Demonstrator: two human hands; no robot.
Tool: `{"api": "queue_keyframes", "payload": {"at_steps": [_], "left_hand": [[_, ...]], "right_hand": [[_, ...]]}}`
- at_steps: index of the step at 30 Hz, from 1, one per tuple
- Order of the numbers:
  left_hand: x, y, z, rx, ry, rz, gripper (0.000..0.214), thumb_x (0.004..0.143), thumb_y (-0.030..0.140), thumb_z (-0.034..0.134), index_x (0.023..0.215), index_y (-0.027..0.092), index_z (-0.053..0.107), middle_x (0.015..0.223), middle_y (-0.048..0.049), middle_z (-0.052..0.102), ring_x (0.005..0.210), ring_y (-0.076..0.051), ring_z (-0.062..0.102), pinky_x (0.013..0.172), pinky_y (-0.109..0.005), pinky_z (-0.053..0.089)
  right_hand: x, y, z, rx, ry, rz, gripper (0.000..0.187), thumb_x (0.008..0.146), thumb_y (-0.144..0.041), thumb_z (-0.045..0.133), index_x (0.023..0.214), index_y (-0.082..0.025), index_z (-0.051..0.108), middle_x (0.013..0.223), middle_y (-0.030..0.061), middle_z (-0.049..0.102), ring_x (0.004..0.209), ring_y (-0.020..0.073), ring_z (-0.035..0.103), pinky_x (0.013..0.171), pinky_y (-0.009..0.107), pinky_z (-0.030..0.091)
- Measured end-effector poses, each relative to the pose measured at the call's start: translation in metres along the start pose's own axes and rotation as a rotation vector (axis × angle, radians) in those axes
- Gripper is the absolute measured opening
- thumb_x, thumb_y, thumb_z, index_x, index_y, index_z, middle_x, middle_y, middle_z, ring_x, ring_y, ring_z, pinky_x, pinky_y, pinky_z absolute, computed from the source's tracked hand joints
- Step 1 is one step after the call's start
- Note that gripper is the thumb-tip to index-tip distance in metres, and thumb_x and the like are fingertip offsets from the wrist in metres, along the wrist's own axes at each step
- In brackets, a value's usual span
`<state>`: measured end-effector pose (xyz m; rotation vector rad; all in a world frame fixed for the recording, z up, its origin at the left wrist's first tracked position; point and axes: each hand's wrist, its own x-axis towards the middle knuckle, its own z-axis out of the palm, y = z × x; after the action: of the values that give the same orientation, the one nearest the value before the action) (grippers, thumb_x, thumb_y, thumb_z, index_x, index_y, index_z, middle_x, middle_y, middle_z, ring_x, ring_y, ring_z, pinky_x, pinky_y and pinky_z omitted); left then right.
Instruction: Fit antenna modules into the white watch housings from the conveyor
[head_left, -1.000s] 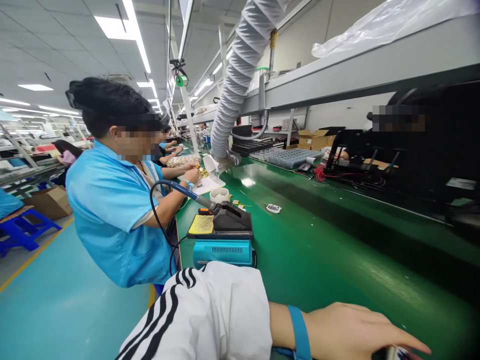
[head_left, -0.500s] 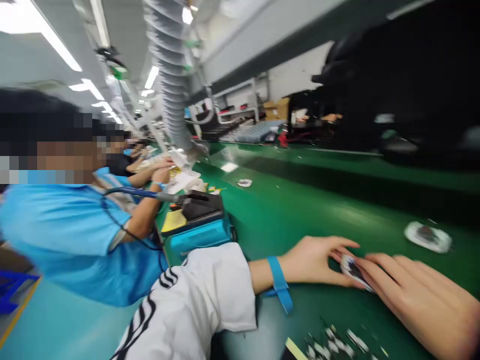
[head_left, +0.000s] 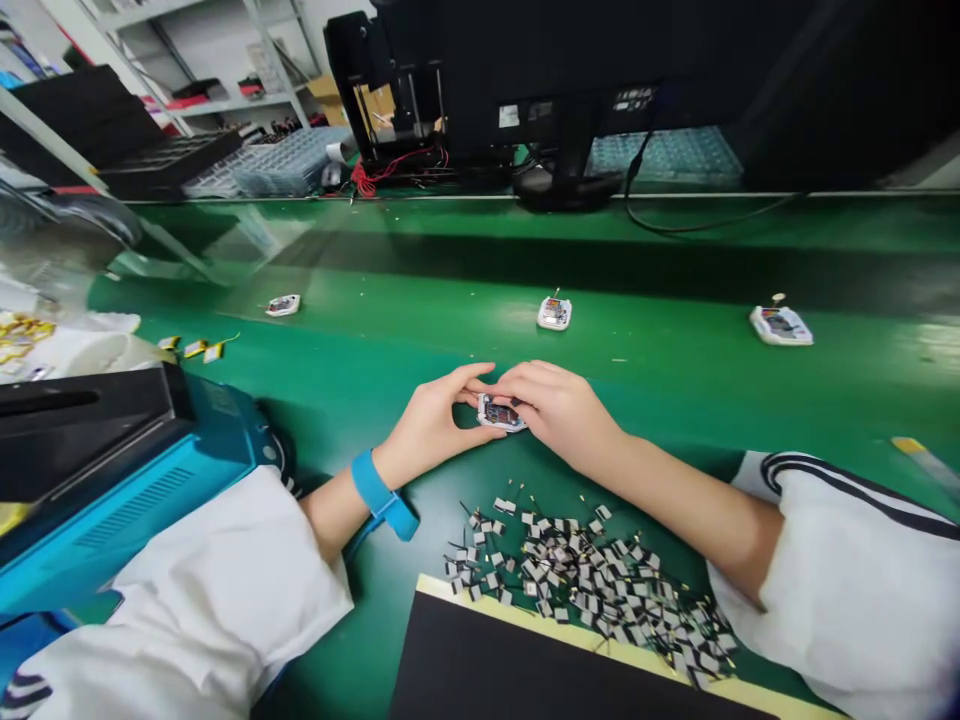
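Note:
A small white device housing with a circuit board inside [head_left: 496, 412] rests between my hands, just above or on the green bench. My left hand [head_left: 431, 420] grips it from the left, thumb at the near edge and fingers at the far edge. Bent fingers of my right hand [head_left: 559, 410] press on its right side and cover that part. Whether a smaller piece lies under the right fingertips is hidden. Closer to me is a heap of small silver-grey parts with short dark leads [head_left: 600, 575], spread partly over a black mat with a yellow border [head_left: 540, 665].
Similar white housings lie farther back: one left [head_left: 283, 305], one middle [head_left: 554, 313], one right [head_left: 781, 325]. A blue machine with a black top [head_left: 165, 480] stands left. Behind are a monitor stand [head_left: 574, 165], a black cable [head_left: 675, 228] and red wires [head_left: 367, 180].
The view has swung right and down from the co-worker in blue to the bench in front of me. Both hands stay at the white housing, and the heap of parts now shows fully.

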<state>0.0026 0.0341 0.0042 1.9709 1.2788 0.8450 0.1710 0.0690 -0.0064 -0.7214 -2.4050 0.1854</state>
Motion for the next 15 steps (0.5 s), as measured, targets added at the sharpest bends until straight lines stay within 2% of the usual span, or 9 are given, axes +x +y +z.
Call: {"api": "queue_keyframes", "payload": {"at_steps": [2,7,9,15], "left_hand": [[-0.0001,0.0018,0.0000,0.025,0.023,-0.004,0.058,0.063,0.023,0.069,0.114,0.015,0.044,0.095,-0.0041,0.061,0.078,-0.012,0.059,0.079,-0.028,0.050],[-0.0009,0.0065,0.0009,0.077,0.070,0.004,0.055,0.062,0.022,0.070,0.111,0.015,0.046,0.093,-0.0039,0.063,0.079,-0.012,0.059,0.081,-0.028,0.049],[-0.0018,0.0067,0.0015,0.039,0.083,0.006,0.054,0.063,0.023,0.070,0.111,0.014,0.046,0.093,-0.0045,0.063,0.079,-0.012,0.059,0.081,-0.027,0.049],[-0.0030,0.0016,0.0014,-0.187,0.080,-0.025,0.056,0.061,0.020,0.071,0.110,0.014,0.046,0.095,-0.0054,0.063,0.083,-0.013,0.060,0.082,-0.028,0.050]], "right_hand": [[-0.0001,-0.0002,-0.0026,-0.045,-0.014,-0.012,0.026,0.082,-0.011,0.037,0.092,-0.016,0.061,0.080,0.0044,0.061,0.073,0.0151,0.050,0.066,0.027,0.042],[0.0018,-0.0038,-0.0071,-0.220,-0.046,-0.032,0.023,0.083,-0.017,0.040,0.080,-0.013,0.062,0.074,0.0070,0.060,0.067,0.0168,0.047,0.062,0.029,0.041],[0.0021,-0.0041,-0.0064,-0.159,-0.020,0.001,0.019,0.082,-0.017,0.043,0.079,-0.013,0.062,0.075,0.0065,0.059,0.068,0.0159,0.047,0.063,0.028,0.041],[0.0039,-0.0019,-0.0003,0.247,0.147,0.195,0.008,0.074,-0.014,0.055,0.073,-0.016,0.062,0.072,0.0018,0.056,0.068,0.0114,0.050,0.062,0.023,0.041]]}}
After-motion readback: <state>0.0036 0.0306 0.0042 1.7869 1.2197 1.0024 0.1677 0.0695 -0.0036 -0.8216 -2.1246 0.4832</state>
